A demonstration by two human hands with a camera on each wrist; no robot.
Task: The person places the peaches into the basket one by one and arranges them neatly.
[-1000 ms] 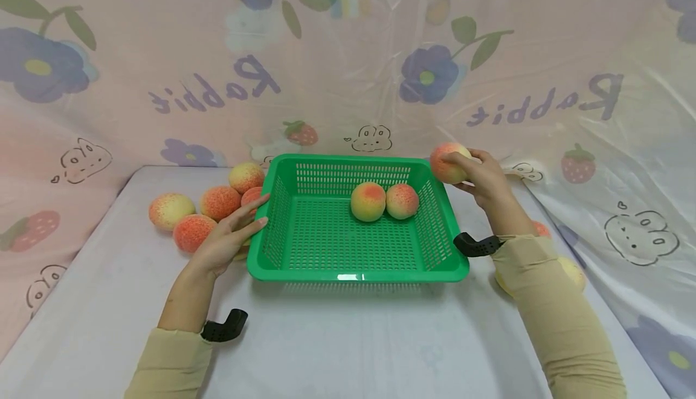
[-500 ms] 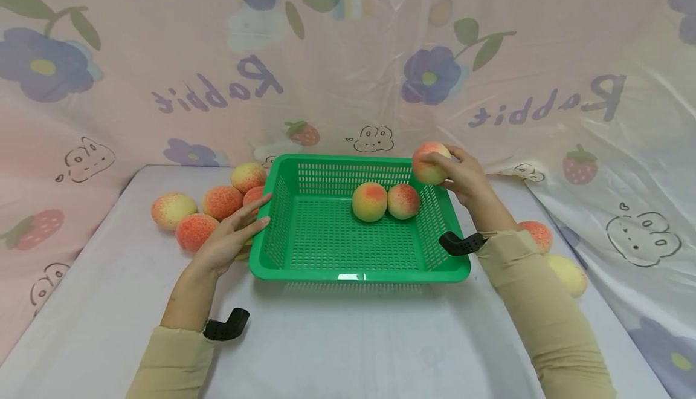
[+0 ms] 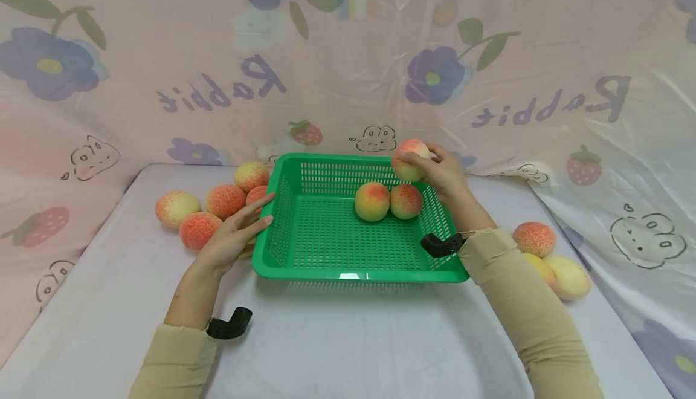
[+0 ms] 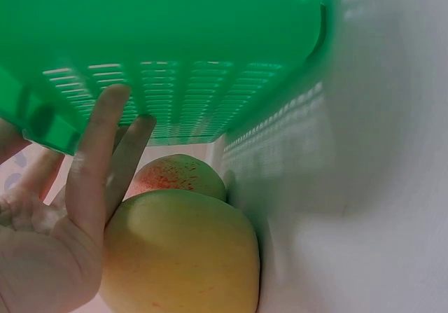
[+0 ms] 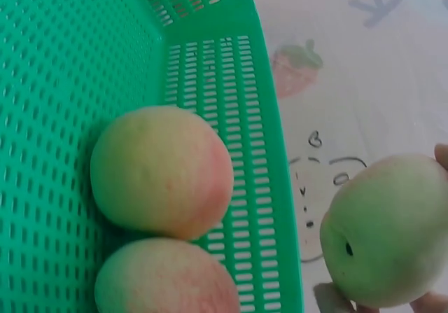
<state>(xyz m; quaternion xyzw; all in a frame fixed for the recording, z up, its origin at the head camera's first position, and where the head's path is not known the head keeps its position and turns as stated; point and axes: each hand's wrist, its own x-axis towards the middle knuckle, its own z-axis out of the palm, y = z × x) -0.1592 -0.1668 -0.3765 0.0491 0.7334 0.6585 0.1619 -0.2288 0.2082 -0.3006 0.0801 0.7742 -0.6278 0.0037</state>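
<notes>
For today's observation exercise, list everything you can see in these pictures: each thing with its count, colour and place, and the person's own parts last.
Basket: one, green, perforated plastic, centre of the table.
Peaches in basket: two, yellow-orange, touching, toward the far right corner.
Held peach: one, pink-yellow, above the basket's far right corner.
Left peaches: at least five, orange and yellow, left of the basket.
Right peaches: three, orange and yellow, right of the basket.
Table: one, white.
Backdrop: pink printed sheet behind.
Left hand: fingers straight, against the basket's left wall.
Right hand: grips the held peach.
</notes>
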